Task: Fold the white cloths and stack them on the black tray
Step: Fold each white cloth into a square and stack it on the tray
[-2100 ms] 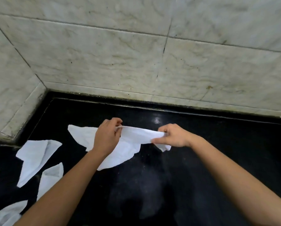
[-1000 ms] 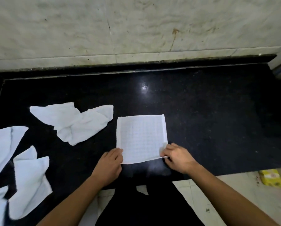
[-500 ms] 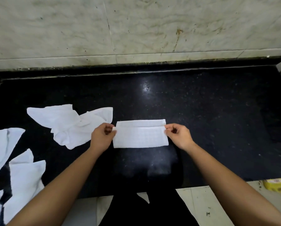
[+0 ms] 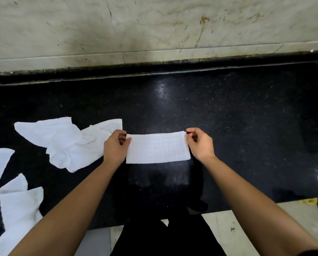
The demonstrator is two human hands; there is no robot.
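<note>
Since a second ago your square cloth (image 4: 157, 148) is halved, lying just right of the crumpled cloth (image 4: 69, 143), long axis running between left hand (image 4: 115, 147) and right hand (image 4: 200, 144), each pinching a far corner.

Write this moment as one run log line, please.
left hand: pinches cloth end | right hand: pinches other end | folded cloth: on counter
</note>
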